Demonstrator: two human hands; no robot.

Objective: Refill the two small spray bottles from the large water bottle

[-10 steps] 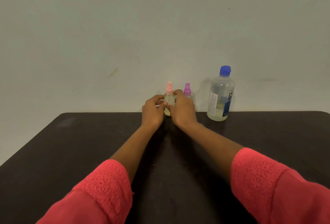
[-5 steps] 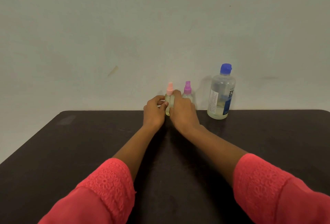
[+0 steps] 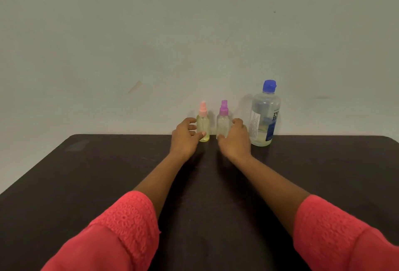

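Your left hand is relaxed and loosely curled beside the pink-capped spray bottle. Its thumb tip lies against the low front of the bottle, and the fingers stay just beside it, not closed on it. Your right hand grasps the purple-capped spray bottle, with the thumb at its base and the fingers round its right side. Both small bottles stand upright, near each other but apart, at the far edge of the dark worktop. The large water bottle stands upright just right of your right hand, with its blue cap on.
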